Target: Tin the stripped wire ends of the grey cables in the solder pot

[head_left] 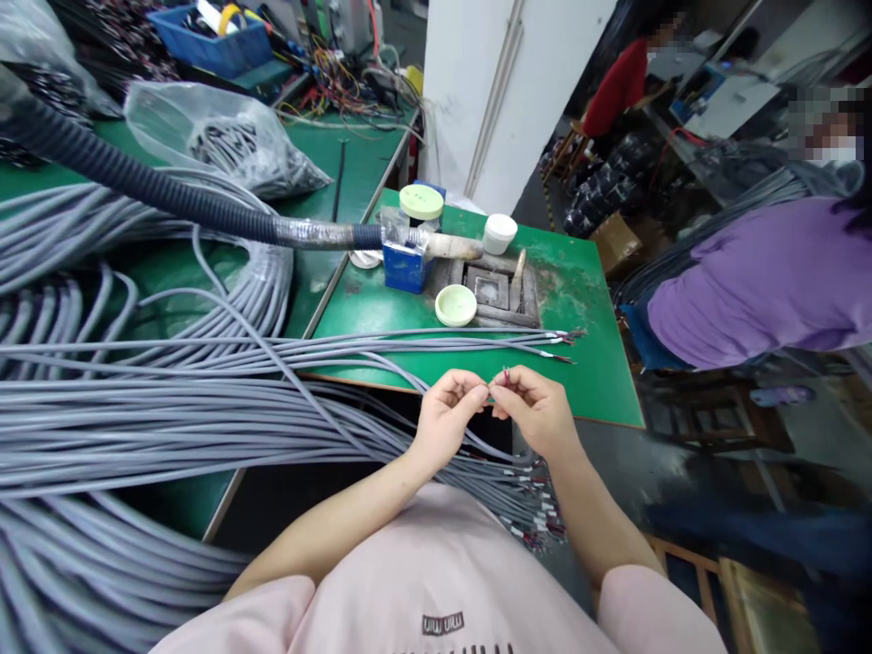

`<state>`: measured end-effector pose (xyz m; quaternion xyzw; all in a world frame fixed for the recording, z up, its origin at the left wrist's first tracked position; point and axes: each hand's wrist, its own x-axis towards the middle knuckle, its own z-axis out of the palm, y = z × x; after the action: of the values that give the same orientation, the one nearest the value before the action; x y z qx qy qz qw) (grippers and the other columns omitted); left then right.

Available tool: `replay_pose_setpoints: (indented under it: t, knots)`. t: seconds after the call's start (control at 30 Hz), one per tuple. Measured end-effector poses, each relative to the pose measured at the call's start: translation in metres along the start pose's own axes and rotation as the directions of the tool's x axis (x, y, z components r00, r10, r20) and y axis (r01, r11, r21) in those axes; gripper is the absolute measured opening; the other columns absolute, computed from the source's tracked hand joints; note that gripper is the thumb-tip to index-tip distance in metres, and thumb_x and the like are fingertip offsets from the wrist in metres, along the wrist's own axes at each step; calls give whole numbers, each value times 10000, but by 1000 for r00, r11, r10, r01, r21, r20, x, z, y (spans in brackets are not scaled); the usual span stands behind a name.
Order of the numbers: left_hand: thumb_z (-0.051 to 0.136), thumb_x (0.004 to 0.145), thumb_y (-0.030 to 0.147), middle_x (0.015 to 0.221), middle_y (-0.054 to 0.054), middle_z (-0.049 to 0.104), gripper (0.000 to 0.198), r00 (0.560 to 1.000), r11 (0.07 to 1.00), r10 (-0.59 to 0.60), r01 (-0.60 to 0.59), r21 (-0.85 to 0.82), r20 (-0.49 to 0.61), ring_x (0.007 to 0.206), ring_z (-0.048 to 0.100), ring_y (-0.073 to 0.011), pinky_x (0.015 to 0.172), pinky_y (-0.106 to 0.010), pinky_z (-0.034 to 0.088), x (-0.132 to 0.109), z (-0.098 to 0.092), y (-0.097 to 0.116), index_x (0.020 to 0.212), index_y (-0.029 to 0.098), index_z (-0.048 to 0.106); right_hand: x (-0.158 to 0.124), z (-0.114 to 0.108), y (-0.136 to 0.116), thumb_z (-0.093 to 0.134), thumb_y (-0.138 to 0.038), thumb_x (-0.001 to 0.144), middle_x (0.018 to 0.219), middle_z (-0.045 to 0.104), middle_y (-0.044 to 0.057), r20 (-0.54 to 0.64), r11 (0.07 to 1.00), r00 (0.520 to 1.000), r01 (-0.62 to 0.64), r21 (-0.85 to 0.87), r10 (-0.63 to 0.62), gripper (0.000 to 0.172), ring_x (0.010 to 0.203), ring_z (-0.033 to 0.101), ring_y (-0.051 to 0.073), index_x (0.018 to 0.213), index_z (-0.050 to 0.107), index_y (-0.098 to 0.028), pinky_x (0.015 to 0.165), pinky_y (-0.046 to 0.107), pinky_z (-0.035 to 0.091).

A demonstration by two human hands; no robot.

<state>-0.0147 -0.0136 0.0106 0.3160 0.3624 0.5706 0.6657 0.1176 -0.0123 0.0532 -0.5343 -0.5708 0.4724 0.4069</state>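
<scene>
Close in front of my chest, my left hand (446, 413) and my right hand (538, 409) meet with thumbs and forefingers pinched together. Thin dark-red wires (506, 375) poke up between the fingers of my right hand. The fingertips of both hands close on the fine wire ends, largely hidden by the fingers. Just beyond them, several grey cables (470, 343) lie across the green tabletop, their stripped wire ends (569, 336) pointing right. Below my hands hangs a thick bundle of grey cables (272, 422), its many wire ends (538, 518) fanned out.
A square solder-pot-like fixture (491, 289) sits on the green table (599, 363), near a pale green dish (456, 306), white cup (500, 233) and blue box (405, 268). A black flexible hose (204, 211) reaches over from the left. A person in purple (769, 282) sits at right.
</scene>
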Motion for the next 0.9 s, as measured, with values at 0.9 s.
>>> replay_pose_setpoints:
  t: [0.9]
  knots:
    - [778,637,358,577,10,604,249,1000,995,-21,22,102,-15,538,514,-85,546,-217,429,7,3,-4,678,144,658,16,-8,-2,556,-340,876,769,567,1,17,994,997,78,-75,-77,179,714,536,114,785,554,-186,660,237,444]
